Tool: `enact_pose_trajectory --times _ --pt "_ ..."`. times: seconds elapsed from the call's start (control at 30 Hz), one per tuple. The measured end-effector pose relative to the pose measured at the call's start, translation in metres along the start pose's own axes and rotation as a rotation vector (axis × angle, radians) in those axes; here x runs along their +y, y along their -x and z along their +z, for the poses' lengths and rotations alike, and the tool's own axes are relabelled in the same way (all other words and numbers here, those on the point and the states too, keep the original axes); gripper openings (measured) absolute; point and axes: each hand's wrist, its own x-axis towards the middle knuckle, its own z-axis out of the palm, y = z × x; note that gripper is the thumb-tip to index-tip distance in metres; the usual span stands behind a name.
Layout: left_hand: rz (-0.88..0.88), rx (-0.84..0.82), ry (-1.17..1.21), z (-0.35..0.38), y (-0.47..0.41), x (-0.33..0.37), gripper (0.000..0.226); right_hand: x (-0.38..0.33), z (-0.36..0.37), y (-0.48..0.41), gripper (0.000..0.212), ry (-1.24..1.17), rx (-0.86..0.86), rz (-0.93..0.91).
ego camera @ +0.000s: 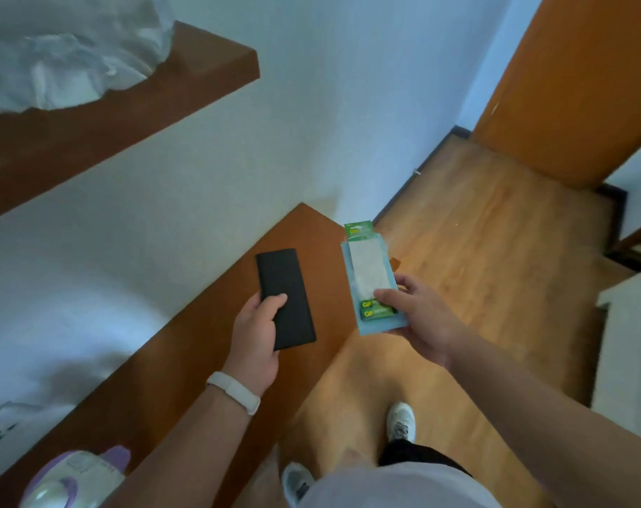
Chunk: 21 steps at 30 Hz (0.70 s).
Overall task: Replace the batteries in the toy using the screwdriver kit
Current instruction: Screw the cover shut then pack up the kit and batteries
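Note:
My left hand (257,331) grips a flat black rectangular case (285,297), thumb on top, above the far end of a brown wooden table (187,361). My right hand (419,317) pinches a green blister pack of batteries (370,276) on a light blue backing, thumb across its lower front, held past the table's end over the floor. A purple and white toy (77,478) lies on the table at the bottom left, partly cut off by the frame edge.
A brown wall shelf (135,115) with a white plastic bag (66,53) hangs at upper left. An orange door (575,86) stands at upper right. White furniture (630,342) is at the right edge. My feet in white shoes stand on wooden floor (476,221).

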Motion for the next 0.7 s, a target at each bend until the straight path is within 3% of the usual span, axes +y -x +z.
enact_pose_trajectory --times 0.27,0.7 --pt "-0.008 -0.124 -0.115 0.115 -0.004 -0.02 0.024 -0.02 -0.109 0.027 0.036 -0.171 0.102 -0.094" --pt "-0.112 -0.418 -0.319 0.412 0.019 -0.129 0.026 -0.042 -0.388 0.086 0.033 -0.368 0.391 -0.207"
